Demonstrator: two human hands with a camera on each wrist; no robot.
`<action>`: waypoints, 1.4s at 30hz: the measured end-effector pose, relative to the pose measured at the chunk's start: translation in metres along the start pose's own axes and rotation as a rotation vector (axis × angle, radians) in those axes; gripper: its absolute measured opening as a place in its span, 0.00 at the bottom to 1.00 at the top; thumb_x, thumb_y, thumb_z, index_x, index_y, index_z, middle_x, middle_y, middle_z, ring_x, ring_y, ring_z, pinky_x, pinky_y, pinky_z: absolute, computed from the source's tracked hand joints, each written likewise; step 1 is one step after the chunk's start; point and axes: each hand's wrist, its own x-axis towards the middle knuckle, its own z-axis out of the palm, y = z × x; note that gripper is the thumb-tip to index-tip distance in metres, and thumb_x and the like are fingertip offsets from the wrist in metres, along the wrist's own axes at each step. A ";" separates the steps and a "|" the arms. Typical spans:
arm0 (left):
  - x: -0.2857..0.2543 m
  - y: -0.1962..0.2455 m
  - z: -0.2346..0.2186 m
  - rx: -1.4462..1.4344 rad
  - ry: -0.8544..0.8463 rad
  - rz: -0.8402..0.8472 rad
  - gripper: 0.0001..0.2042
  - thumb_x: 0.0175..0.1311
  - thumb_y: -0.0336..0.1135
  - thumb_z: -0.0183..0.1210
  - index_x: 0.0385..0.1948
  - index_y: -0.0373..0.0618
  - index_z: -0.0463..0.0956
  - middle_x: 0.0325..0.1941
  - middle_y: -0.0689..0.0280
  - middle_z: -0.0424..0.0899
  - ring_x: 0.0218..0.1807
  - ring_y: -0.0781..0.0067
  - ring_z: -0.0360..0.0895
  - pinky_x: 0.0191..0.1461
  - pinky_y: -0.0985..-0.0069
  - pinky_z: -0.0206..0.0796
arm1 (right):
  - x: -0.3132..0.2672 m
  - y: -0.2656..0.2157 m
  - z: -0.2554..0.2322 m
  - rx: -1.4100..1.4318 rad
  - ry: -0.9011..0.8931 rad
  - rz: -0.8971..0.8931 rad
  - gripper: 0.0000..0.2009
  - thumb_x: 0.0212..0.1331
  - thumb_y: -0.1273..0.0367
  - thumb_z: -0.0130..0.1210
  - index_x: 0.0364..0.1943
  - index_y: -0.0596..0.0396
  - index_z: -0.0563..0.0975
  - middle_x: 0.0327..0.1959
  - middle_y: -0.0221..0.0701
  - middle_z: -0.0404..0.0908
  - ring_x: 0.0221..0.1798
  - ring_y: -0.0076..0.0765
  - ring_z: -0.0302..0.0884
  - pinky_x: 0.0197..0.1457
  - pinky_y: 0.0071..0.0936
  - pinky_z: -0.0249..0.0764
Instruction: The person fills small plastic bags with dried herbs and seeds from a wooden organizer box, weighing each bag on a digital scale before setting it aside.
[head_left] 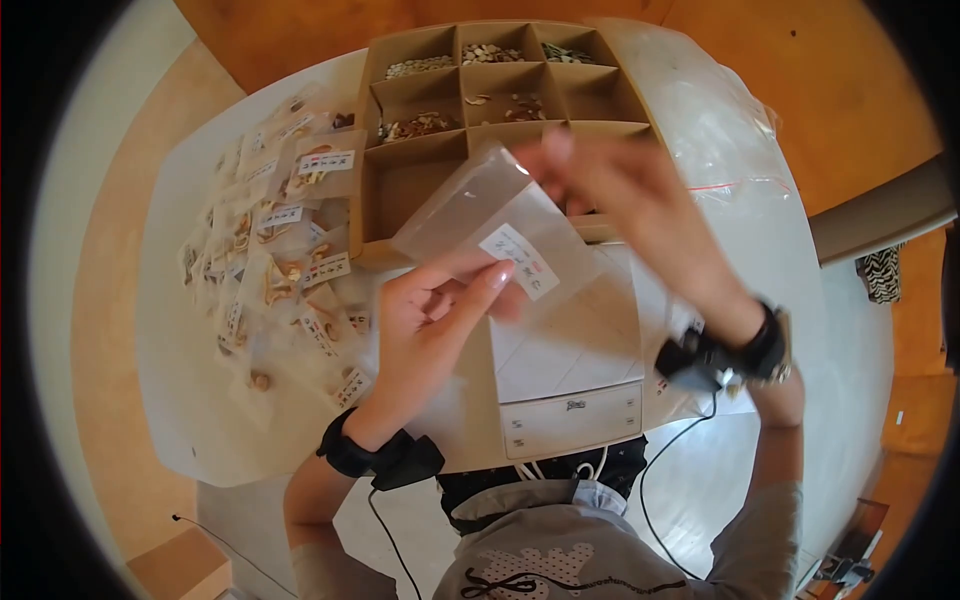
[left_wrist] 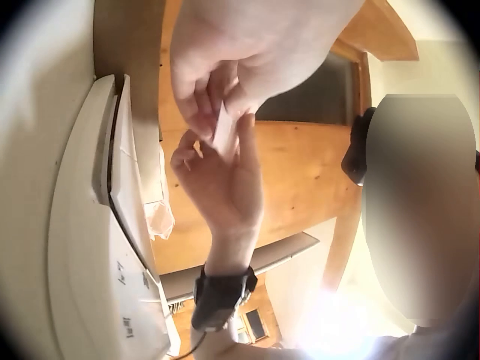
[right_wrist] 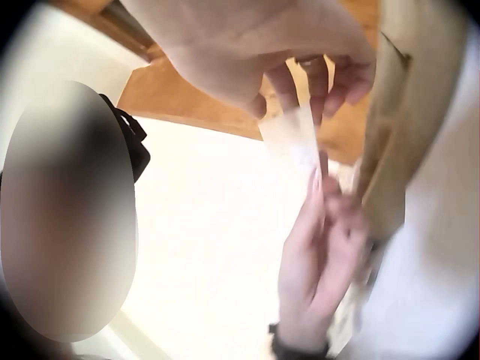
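My left hand (head_left: 430, 325) pinches a clear plastic bag (head_left: 455, 205) with a white printed label (head_left: 519, 262), thumb on the label's edge. The bag is tilted above a white device (head_left: 570, 350) and the front of a divided box. My right hand (head_left: 640, 200), blurred, is by the bag's upper right end. In the right wrist view, the right hand's (right_wrist: 300, 67) fingers are spread and loosely bent near the bag (right_wrist: 292, 139); contact is hard to tell. The left wrist view shows the bag (left_wrist: 224, 135) edge-on between left hand (left_wrist: 240, 60) and right hand (left_wrist: 225, 184).
A cardboard box (head_left: 364, 205) with several compartments, some holding small dried pieces, stands at the back. Labelled filled bags (head_left: 275, 270) lie piled on the table's left side. Clear plastic packaging (head_left: 690, 110) covers the back right. Cables hang from both wrist cameras.
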 end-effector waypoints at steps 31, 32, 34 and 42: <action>-0.002 -0.014 0.007 -0.165 0.109 -0.205 0.10 0.57 0.29 0.59 0.35 0.32 0.78 0.30 0.61 0.82 0.28 0.80 0.77 0.33 0.84 0.69 | 0.149 0.017 -0.054 -0.241 -0.479 0.076 0.12 0.50 0.72 0.59 0.38 0.66 0.77 0.32 0.35 0.81 0.35 0.26 0.78 0.42 0.16 0.74; -0.002 -0.012 0.006 -0.148 0.103 -0.215 0.09 0.56 0.29 0.60 0.35 0.32 0.78 0.29 0.61 0.82 0.27 0.81 0.77 0.33 0.84 0.68 | 0.141 0.010 -0.054 -0.211 -0.464 0.068 0.12 0.50 0.72 0.59 0.37 0.65 0.77 0.32 0.35 0.81 0.35 0.26 0.78 0.42 0.16 0.74; -0.002 -0.011 0.006 -0.129 0.100 -0.235 0.09 0.55 0.28 0.60 0.33 0.32 0.78 0.28 0.61 0.82 0.26 0.82 0.76 0.32 0.84 0.68 | 0.120 -0.004 -0.050 -0.056 -0.476 0.089 0.10 0.50 0.73 0.59 0.36 0.65 0.78 0.32 0.34 0.81 0.36 0.26 0.78 0.42 0.17 0.74; -0.002 -0.012 0.005 -0.142 0.054 -0.203 0.04 0.53 0.24 0.60 0.27 0.31 0.77 0.29 0.58 0.82 0.28 0.79 0.78 0.34 0.83 0.70 | 0.024 -0.005 -0.010 -0.189 -0.370 -0.167 0.07 0.42 0.73 0.61 0.28 0.61 0.81 0.25 0.32 0.81 0.29 0.22 0.79 0.36 0.18 0.74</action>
